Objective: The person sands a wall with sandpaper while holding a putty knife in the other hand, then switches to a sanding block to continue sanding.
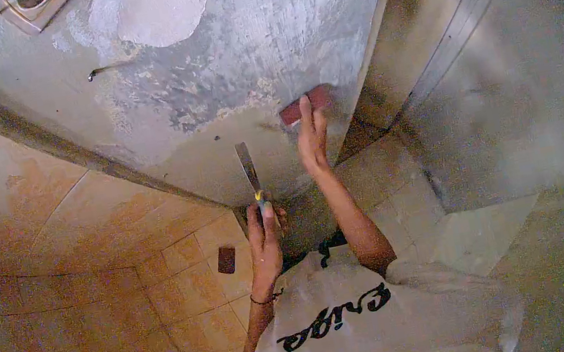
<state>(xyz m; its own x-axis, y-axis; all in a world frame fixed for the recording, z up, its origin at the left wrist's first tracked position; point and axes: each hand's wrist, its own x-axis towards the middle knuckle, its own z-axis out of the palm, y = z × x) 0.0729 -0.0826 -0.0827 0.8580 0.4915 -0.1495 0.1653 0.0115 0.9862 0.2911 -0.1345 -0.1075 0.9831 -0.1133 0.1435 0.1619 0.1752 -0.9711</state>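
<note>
My right hand (312, 142) presses a reddish-brown piece of sandpaper (309, 104) flat against the grey wall (314, 14), its fingers stretched over the sheet. Lower and to the left, my left hand (264, 245) is closed around the handle of a putty knife (247, 170), whose narrow metal blade points up toward the wall without clearly touching it. The handle shows yellow and blue near the blade. Around the sandpaper the wall surface is scuffed and patchy. A white filler patch (157, 10) lies higher up.
Another dark reddish-brown piece (226, 260) lies on the tiled floor (190, 296) by my left hand. A bent wire or hook (102, 72) sticks out of the wall. A wall fitting (33, 3) is at the top left. A grey panel (490, 81) stands on the right.
</note>
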